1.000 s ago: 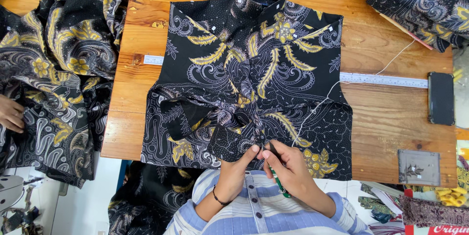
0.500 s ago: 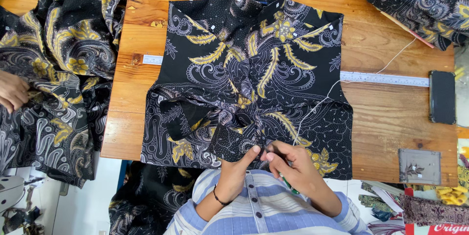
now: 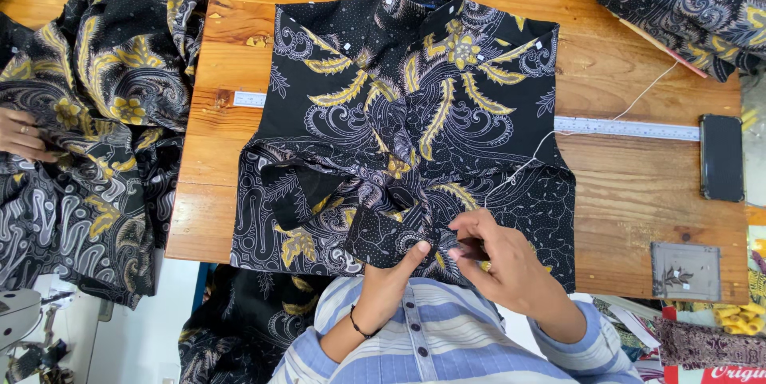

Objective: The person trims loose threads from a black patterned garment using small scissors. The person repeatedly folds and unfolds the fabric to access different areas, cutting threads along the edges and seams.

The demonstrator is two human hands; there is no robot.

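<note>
A wooden surface (image 3: 638, 185) carries a black patterned shirt (image 3: 415, 129), a long ruler (image 3: 630, 128), a dark phone (image 3: 721, 157), a small grey square (image 3: 685, 271), and folded fabric (image 3: 686, 1).

A black shirt (image 3: 415, 137) patterned with gold leaves and pale swirls lies flat on the wooden bench (image 3: 622, 185), collar away from the person, front upward. Its lower front edge is bunched and folded near the bench's near edge.

left hand (image 3: 391, 280): fingers curled, pinching | right hand (image 3: 499, 260): pinching (fingertips meeting)
</note>
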